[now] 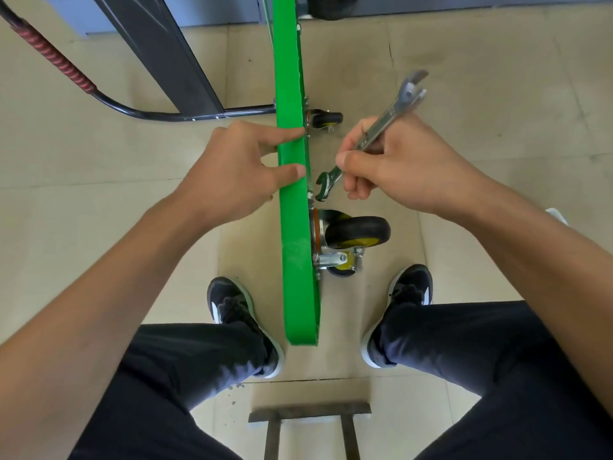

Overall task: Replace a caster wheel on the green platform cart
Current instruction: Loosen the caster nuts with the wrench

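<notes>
The green platform cart (pixel 293 234) stands on its edge between my feet, its underside facing right. A black and yellow caster wheel (pixel 355 232) is bolted to that underside near me; a second, smaller-looking caster (pixel 326 120) sits farther along. My left hand (pixel 232 171) grips the cart's top edge, thumb and fingers wrapped over it. My right hand (pixel 394 164) holds a double-ended steel wrench (pixel 374 134) by its shaft. The wrench's lower jaw (pixel 323 187) hangs close to the mounting bolts just above the near caster.
The cart's black handle with a red wrapped grip (pixel 63 66) lies on the tiled floor at left. A dark metal post (pixel 159 51) stands behind it. Another yellow wheel (pixel 331 5) shows at the top. A dark metal frame (pixel 310 426) sits below my knees.
</notes>
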Action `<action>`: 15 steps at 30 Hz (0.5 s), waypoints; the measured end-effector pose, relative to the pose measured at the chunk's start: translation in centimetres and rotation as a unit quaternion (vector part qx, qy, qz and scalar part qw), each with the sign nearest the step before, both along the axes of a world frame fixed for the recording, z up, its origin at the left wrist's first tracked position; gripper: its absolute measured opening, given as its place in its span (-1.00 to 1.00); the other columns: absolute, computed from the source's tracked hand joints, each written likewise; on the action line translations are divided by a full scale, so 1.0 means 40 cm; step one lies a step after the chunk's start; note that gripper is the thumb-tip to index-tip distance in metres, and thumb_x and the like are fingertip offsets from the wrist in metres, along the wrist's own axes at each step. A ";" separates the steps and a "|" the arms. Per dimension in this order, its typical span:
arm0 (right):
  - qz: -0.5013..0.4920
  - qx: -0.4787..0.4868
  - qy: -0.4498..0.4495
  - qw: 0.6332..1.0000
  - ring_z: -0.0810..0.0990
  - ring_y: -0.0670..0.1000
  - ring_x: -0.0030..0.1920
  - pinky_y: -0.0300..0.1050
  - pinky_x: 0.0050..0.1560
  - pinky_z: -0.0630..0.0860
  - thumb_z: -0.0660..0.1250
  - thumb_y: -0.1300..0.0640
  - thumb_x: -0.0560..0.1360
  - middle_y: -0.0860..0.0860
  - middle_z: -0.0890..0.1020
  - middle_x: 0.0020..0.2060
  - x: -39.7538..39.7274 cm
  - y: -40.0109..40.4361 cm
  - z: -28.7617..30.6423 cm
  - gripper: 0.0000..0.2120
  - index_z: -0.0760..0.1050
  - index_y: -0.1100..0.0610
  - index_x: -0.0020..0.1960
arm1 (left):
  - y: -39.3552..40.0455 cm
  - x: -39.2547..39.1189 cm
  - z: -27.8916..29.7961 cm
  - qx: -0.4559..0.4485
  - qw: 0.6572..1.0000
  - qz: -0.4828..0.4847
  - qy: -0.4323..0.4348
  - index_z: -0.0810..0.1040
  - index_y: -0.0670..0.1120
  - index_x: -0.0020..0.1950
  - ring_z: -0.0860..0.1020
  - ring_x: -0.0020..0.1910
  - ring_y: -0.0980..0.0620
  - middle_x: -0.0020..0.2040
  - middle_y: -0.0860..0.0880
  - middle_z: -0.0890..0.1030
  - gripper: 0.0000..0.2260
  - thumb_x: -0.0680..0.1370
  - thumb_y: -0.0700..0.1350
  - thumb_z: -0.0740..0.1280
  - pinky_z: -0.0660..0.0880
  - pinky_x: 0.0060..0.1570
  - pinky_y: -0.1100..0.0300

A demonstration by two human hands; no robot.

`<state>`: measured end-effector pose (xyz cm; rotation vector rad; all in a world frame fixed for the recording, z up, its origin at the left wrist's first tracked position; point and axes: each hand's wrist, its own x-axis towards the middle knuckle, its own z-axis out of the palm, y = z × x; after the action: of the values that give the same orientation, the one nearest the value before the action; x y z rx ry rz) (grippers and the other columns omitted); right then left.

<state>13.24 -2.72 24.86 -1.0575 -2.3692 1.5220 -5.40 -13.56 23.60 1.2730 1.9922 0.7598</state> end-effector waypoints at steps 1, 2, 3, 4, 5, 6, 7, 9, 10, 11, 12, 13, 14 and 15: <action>0.005 0.003 0.003 1.000 0.69 0.08 -0.29 -0.10 -0.16 0.61 0.32 0.22 0.59 0.10 0.69 -0.30 -0.003 0.004 -0.002 -0.92 0.55 0.16 -0.07 | -0.003 0.000 -0.003 0.003 1.000 -0.001 0.000 0.50 0.08 0.43 0.61 0.19 0.04 0.43 0.07 0.47 -0.53 0.53 -0.04 0.46 0.65 -0.25 0.23; 0.009 0.002 0.006 1.000 0.69 0.07 -0.30 -0.11 -0.17 0.61 0.33 0.21 0.59 0.09 0.69 -0.31 -0.008 0.007 -0.005 -0.92 0.55 0.17 -0.07 | -0.005 0.000 -0.007 0.008 1.000 -0.002 -0.006 0.50 0.09 0.43 0.61 0.19 0.05 0.43 0.08 0.47 -0.54 0.54 -0.04 0.46 0.65 -0.25 0.22; 0.012 -0.002 0.008 1.000 0.69 0.06 -0.32 -0.12 -0.18 0.62 0.34 0.20 0.59 0.09 0.69 -0.31 -0.012 0.010 -0.008 -0.92 0.56 0.18 -0.07 | -0.006 0.001 -0.009 0.013 1.000 -0.001 -0.014 0.50 0.09 0.43 0.61 0.20 0.06 0.42 0.10 0.48 -0.54 0.54 -0.04 0.46 0.65 -0.25 0.21; 0.014 -0.009 0.012 1.000 0.69 0.05 -0.32 -0.12 -0.19 0.62 0.35 0.20 0.59 0.09 0.69 -0.31 -0.017 0.012 -0.011 -0.91 0.56 0.19 -0.08 | -0.006 0.003 -0.011 0.016 1.000 0.001 -0.019 0.50 0.09 0.43 0.61 0.20 0.08 0.41 0.11 0.49 -0.55 0.54 -0.05 0.46 0.65 -0.25 0.19; 0.014 -0.018 0.015 1.000 0.69 0.05 -0.33 -0.11 -0.20 0.62 0.36 0.19 0.59 0.09 0.69 -0.31 -0.022 0.014 -0.015 -0.91 0.56 0.19 -0.08 | -0.006 0.003 -0.012 0.017 1.000 0.003 -0.021 0.50 0.10 0.43 0.61 0.20 0.09 0.41 0.12 0.49 -0.55 0.55 -0.06 0.45 0.65 -0.25 0.19; 0.014 -0.026 0.016 0.999 0.69 0.05 -0.33 -0.10 -0.20 0.64 0.36 0.19 0.59 0.10 0.69 -0.31 -0.026 0.015 -0.018 -0.90 0.56 0.20 -0.08 | -0.005 0.003 -0.014 0.015 1.000 0.004 -0.019 0.50 0.10 0.43 0.61 0.21 0.10 0.41 0.12 0.49 -0.55 0.55 -0.06 0.45 0.66 -0.24 0.18; 0.013 -0.032 0.015 0.999 0.69 0.05 -0.33 -0.06 -0.18 0.66 0.36 0.18 0.59 0.11 0.69 -0.30 -0.030 0.017 -0.020 -0.89 0.56 0.22 -0.06 | -0.004 0.003 -0.014 0.013 1.000 0.003 -0.017 0.49 0.10 0.44 0.60 0.22 0.09 0.41 0.13 0.49 -0.55 0.55 -0.06 0.44 0.66 -0.24 0.18; 0.011 -0.040 0.014 0.999 0.69 0.08 -0.32 0.02 -0.12 0.69 0.35 0.18 0.60 0.13 0.69 -0.29 -0.036 0.022 -0.024 -0.87 0.56 0.27 -0.03 | -0.004 0.000 -0.015 0.009 1.000 -0.005 -0.016 0.46 0.11 0.46 0.58 0.25 0.05 0.42 0.16 0.47 -0.54 0.56 -0.05 0.43 0.66 -0.24 0.16; 0.013 -0.039 0.012 0.999 0.69 0.09 -0.31 0.04 -0.10 0.69 0.34 0.18 0.60 0.14 0.69 -0.28 -0.038 0.025 -0.024 -0.85 0.56 0.28 -0.01 | -0.005 0.000 -0.015 0.007 1.000 -0.009 -0.018 0.45 0.11 0.47 0.58 0.25 0.05 0.42 0.18 0.46 -0.54 0.57 -0.05 0.42 0.66 -0.25 0.16; 0.017 -0.036 0.008 0.999 0.70 0.09 -0.30 0.04 -0.09 0.69 0.34 0.17 0.61 0.13 0.70 -0.28 -0.041 0.028 -0.023 -0.84 0.57 0.29 -0.01 | -0.006 -0.002 -0.016 0.006 1.000 -0.013 -0.017 0.44 0.12 0.47 0.59 0.23 0.06 0.42 0.19 0.46 -0.54 0.58 -0.05 0.41 0.66 -0.24 0.16; 0.023 -0.032 0.004 0.999 0.70 0.08 -0.30 0.04 -0.09 0.69 0.34 0.16 0.61 0.12 0.70 -0.29 -0.046 0.030 -0.021 -0.83 0.58 0.28 -0.01 | -0.009 -0.002 -0.017 0.004 1.000 -0.016 -0.018 0.43 0.13 0.48 0.61 0.19 0.09 0.42 0.20 0.45 -0.54 0.59 -0.05 0.40 0.66 -0.23 0.15; 0.028 -0.032 0.002 0.999 0.70 0.07 -0.31 0.02 -0.10 0.69 0.34 0.16 0.61 0.11 0.70 -0.29 -0.052 0.032 -0.018 -0.83 0.58 0.28 -0.01 | -0.013 -0.001 -0.018 0.002 1.000 -0.020 -0.020 0.41 0.14 0.49 0.64 0.11 0.12 0.42 0.21 0.45 -0.54 0.60 -0.05 0.38 0.66 -0.22 0.13; 0.033 -0.037 -0.001 0.999 0.70 0.07 -0.33 0.01 -0.13 0.70 0.34 0.16 0.61 0.11 0.69 -0.30 -0.058 0.034 -0.016 -0.83 0.58 0.29 0.00 | -0.017 -0.001 -0.019 -0.001 0.999 -0.026 -0.024 0.39 0.15 0.50 0.66 0.04 0.12 0.43 0.21 0.44 -0.54 0.61 -0.05 0.36 0.66 -0.19 0.10; 0.037 -0.044 -0.005 0.998 0.69 0.07 -0.35 0.00 -0.16 0.70 0.33 0.17 0.62 0.13 0.68 -0.30 -0.065 0.035 -0.013 -0.82 0.57 0.31 0.02 | -0.020 0.000 -0.019 -0.006 0.999 -0.033 -0.030 0.37 0.16 0.51 0.67 0.00 0.11 0.44 0.22 0.42 -0.53 0.62 -0.06 0.35 0.66 -0.16 0.07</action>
<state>10.66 -1.32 24.34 -1.0078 -2.3939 1.6647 -5.40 -14.37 22.83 1.2890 1.8946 0.7450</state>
